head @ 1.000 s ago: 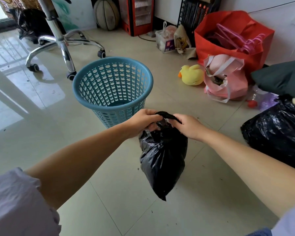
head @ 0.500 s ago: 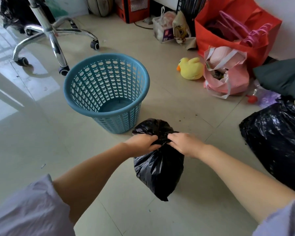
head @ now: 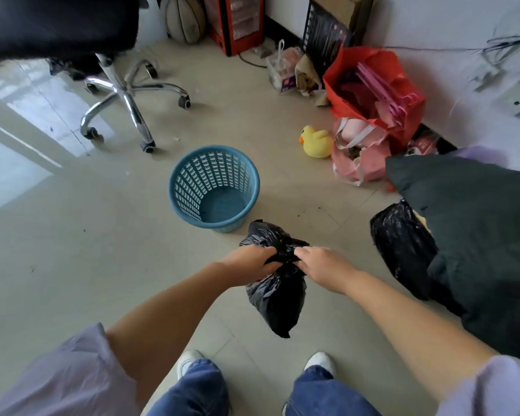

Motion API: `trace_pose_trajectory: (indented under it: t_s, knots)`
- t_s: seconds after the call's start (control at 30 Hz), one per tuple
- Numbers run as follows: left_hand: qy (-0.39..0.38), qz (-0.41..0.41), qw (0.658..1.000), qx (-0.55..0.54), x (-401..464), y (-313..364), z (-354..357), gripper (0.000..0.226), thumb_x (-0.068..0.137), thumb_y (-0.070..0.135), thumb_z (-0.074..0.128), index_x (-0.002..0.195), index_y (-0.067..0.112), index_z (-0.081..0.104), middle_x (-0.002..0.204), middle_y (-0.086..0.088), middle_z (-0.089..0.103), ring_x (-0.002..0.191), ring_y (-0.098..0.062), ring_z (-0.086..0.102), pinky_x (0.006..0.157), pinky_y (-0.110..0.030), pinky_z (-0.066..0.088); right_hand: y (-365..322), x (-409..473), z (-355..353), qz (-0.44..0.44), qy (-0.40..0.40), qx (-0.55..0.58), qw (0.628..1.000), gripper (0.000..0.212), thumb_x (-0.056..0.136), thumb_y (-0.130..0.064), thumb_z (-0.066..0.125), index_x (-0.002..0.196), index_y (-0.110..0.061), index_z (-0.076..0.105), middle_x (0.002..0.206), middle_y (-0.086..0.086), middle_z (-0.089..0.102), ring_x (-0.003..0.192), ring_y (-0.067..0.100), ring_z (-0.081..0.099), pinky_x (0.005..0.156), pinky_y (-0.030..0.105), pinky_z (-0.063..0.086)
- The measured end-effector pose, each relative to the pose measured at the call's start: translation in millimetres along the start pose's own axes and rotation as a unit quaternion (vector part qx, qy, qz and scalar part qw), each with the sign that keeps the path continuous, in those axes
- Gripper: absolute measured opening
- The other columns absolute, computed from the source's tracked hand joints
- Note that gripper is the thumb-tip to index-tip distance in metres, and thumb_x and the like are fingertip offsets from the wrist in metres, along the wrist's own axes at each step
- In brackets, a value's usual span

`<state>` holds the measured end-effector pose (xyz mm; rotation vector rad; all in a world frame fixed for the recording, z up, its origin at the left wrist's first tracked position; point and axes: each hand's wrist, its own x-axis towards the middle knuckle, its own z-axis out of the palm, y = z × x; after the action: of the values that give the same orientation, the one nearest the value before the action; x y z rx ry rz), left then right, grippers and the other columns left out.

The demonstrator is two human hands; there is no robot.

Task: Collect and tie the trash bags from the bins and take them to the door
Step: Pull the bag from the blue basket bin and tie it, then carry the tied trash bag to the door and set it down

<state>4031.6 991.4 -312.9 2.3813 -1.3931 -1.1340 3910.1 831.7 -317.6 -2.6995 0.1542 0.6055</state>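
Beside one blue bin [head: 213,187]: two hands' grip, left hand [head: 254,264], right hand [head: 324,265], on one black trash bag [head: 278,298]

Open floor [head: 72,265] to the left, w/ blue bin [head: 213,187] just ahead. Right side's blocked: black sack [head: 402,247], dark cushion [head: 478,223]. Chair base [head: 126,97] further back left, bags along wall.

You hold the small black plastic trash bag [head: 275,298] above the tiled floor [head: 72,265], your left hand [head: 251,262] and right hand [head: 324,265] gripping its neck; the round blue perforated plastic bin [head: 213,187] stands just beyond, the larger black plastic bag [head: 402,247] to your right
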Motion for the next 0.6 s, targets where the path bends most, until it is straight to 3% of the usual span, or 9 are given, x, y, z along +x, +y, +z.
trace_pose_trajectory:
  t_s: [0.2, 0.33, 0.6]
  knots:
    - [0.021, -0.009, 0.999, 0.033, -93, 78, -96, 0.031, 0.098, 0.035, 0.042, 0.108, 0.010, 0.055, 0.098, -0.013, 0.063, 0.088, -0.030, 0.059, 0.073, -0.037, 0.045, -62, -79, -122, 0.012, 0.003, 0.036, 0.999, 0.022, 0.100, -0.027, 0.036, 0.105, -0.008, 0.047, 0.110, 0.012, 0.059, 0.101, 0.033, 0.056, 0.072, 0.037, 0.038]
    - [0.047, 0.000, 0.997, 0.060, -141, 122, -141, 0.030, 0.098, 0.036, 0.041, 0.106, 0.011, 0.054, 0.096, -0.011, 0.062, 0.088, -0.028, 0.060, 0.069, -0.035, 0.042, -91, -128, -180, 0.021, 0.011, 0.067, 0.997, 0.022, 0.100, -0.029, 0.036, 0.101, -0.009, 0.046, 0.106, 0.014, 0.059, 0.097, 0.034, 0.057, 0.076, 0.042, 0.046]
    - [0.038, 0.089, 0.984, 0.148, -187, 179, -183, 0.031, 0.098, 0.039, 0.039, 0.103, 0.011, 0.051, 0.097, -0.012, 0.063, 0.090, -0.029, 0.060, 0.076, -0.039, 0.047, -130, -210, -218, 0.090, 0.082, 0.042, 0.992, 0.027, 0.101, -0.032, 0.033, 0.104, -0.008, 0.046, 0.111, 0.015, 0.059, 0.099, 0.035, 0.058, 0.066, 0.035, 0.035]
